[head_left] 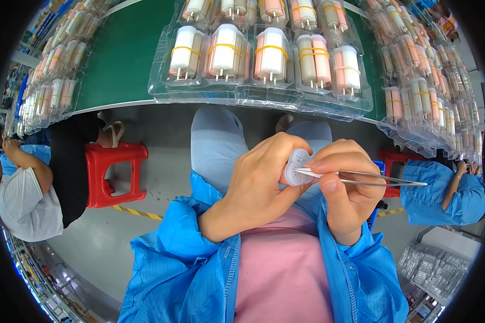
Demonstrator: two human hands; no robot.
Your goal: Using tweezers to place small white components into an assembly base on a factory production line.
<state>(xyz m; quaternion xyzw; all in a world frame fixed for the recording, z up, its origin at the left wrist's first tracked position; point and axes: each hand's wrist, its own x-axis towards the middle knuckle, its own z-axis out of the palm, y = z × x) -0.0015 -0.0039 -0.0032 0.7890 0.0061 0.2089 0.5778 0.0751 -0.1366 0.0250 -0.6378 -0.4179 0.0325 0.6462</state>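
My left hand is closed round a small unit with a whitish, lobed end face, which is turned toward my right hand. Its body is mostly hidden inside my fingers. Metal tweezers lie pinched between the thumb and fingers of my right hand. Their pointed tips reach onto the end face; whether they grip anything there is too small to tell. Both hands are close together above my lap. Beyond them, a clear plastic tray holds bundles of white, pink and grey cylinders with yellow bands and thin pins.
The tray juts over the near edge of a green table. Stacked trays of similar cylinders stand left and right. A red stool is at left. Co-workers sit on both sides, one in a blue smock.
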